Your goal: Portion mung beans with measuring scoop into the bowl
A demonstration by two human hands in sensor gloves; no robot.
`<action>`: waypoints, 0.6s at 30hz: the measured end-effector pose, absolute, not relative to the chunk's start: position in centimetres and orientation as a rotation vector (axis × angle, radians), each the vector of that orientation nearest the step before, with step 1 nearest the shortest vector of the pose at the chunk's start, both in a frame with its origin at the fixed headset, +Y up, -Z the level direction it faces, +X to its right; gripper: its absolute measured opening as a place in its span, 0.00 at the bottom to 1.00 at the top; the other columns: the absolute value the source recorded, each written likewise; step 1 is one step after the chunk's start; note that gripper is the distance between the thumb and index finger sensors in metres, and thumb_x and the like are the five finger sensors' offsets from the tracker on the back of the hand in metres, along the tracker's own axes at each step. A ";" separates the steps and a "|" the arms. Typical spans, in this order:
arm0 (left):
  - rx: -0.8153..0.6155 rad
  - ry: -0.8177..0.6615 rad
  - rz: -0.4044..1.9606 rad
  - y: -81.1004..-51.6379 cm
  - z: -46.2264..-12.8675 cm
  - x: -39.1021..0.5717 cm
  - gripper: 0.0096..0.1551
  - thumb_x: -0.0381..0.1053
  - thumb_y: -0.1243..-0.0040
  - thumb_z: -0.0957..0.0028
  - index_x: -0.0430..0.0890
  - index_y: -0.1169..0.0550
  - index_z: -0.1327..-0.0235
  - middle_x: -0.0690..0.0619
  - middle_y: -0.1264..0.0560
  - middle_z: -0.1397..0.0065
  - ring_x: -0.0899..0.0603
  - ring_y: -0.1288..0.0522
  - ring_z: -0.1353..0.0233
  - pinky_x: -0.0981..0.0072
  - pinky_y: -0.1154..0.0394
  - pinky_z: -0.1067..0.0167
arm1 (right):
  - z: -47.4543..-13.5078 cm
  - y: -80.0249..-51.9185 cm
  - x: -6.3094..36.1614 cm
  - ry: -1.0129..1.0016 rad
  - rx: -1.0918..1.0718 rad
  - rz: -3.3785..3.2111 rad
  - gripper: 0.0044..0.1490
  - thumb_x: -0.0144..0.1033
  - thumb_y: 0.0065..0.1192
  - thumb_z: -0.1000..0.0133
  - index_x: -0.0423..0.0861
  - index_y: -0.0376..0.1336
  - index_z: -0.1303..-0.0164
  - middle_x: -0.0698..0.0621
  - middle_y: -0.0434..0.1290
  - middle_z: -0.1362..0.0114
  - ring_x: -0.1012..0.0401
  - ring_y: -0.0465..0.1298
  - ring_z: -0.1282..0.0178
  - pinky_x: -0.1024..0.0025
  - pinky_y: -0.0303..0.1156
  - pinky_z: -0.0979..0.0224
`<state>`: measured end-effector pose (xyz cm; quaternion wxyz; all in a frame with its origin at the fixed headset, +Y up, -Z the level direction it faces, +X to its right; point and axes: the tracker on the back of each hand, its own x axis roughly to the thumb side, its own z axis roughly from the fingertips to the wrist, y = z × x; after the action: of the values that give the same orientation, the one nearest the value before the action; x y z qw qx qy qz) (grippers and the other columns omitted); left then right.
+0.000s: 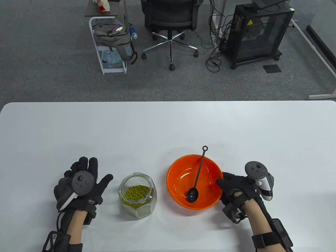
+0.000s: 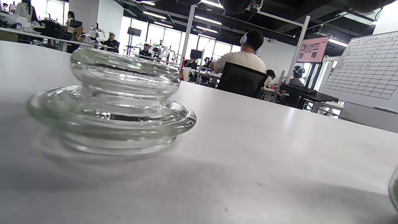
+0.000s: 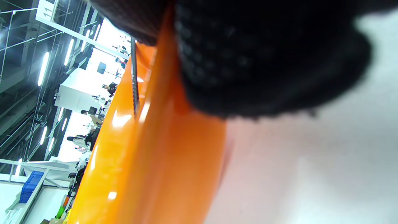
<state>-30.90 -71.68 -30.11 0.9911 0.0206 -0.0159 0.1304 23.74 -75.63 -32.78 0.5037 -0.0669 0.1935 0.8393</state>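
Observation:
An open glass jar [image 1: 137, 195] of green mung beans [image 1: 136, 193] stands at the front centre of the table. To its right is an orange bowl [image 1: 173, 170] with a black measuring scoop [image 1: 197, 178] lying in it, handle over the far rim. My right hand [image 1: 225, 183] grips the bowl's right rim, thumb on the edge; a gloved finger [image 3: 264, 62] presses the bowl's outer wall [image 3: 149, 161]. My left hand [image 1: 95, 170] hovers left of the jar with fingers spread, holding nothing. The glass lid [image 2: 112, 102] rests on the table beneath it, hidden in the table view.
The white table [image 1: 168, 126] stretches wide behind the objects. Beyond its far edge stand an office chair [image 1: 170, 23], a trolley with a bag [image 1: 113, 39] and a black cabinet [image 1: 260, 34] on the floor. People sit at desks in the background of the left wrist view.

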 end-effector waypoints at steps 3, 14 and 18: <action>0.042 -0.033 0.261 -71.7 -30.1 -30.9 0.57 0.81 0.57 0.46 0.43 0.47 0.16 0.34 0.55 0.14 0.20 0.52 0.18 0.18 0.55 0.30 | -32.7 -75.6 23.7 0.487 -0.157 2.022 0.39 0.41 0.67 0.45 0.31 0.60 0.31 0.43 0.85 0.63 0.58 0.86 0.83 0.72 0.83 0.82; 0.049 -0.032 0.268 -71.6 -30.1 -31.0 0.57 0.81 0.57 0.46 0.43 0.47 0.16 0.34 0.55 0.14 0.19 0.52 0.18 0.18 0.55 0.30 | -32.5 -75.6 23.1 0.573 -0.104 2.035 0.39 0.41 0.66 0.45 0.31 0.60 0.31 0.43 0.85 0.62 0.58 0.86 0.83 0.72 0.83 0.81; 0.048 -0.033 0.268 -71.6 -30.1 -31.0 0.57 0.81 0.58 0.46 0.43 0.47 0.16 0.34 0.55 0.14 0.20 0.52 0.18 0.18 0.55 0.30 | -32.4 -75.6 23.0 0.590 -0.109 2.052 0.39 0.42 0.66 0.45 0.32 0.60 0.31 0.43 0.85 0.61 0.58 0.87 0.82 0.72 0.83 0.80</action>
<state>-31.02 -71.65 -30.07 0.9906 0.0237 -0.0166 0.1335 23.01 -75.62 -32.41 0.4808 -0.0448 0.2421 0.8416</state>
